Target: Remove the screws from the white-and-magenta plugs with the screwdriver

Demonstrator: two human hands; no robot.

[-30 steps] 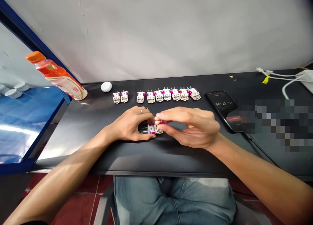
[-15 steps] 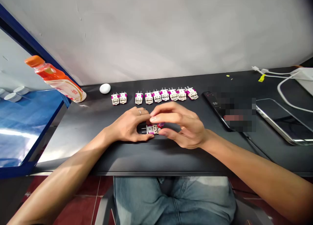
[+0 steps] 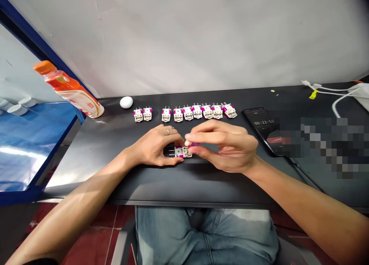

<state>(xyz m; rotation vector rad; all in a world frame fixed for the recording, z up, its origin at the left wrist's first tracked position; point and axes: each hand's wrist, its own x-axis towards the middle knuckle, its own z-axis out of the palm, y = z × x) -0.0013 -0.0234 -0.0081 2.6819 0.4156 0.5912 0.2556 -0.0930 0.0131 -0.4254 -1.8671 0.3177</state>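
Observation:
In the head view, a small white-and-purple plug (image 3: 179,152) with metal prongs lies on the black table, prongs pointing left. My left hand (image 3: 154,146) is curled around it, with the thumb along its near side and the fingers at its far side. Just over the plug's right end is my right hand (image 3: 227,144), thumb and forefinger pinched on a small purple piece (image 3: 193,144) with a pale tip. The fingers cover most of that piece, so its kind is unclear. Behind my hands stands a row of several similar plugs (image 3: 196,112), prongs pointing away from me.
A white egg-shaped object (image 3: 126,102) and an orange-capped bottle (image 3: 76,96) stand at the back left. To the right lies a phone (image 3: 256,119) showing a timer, with a cable (image 3: 305,174). White cables (image 3: 331,89) lie at the far right, beside a pixelated area.
My right thumb and forefinger have closed together on the small purple piece, and the hand has shifted slightly right. My left hand keeps its hold on the plug. The view has shifted slightly.

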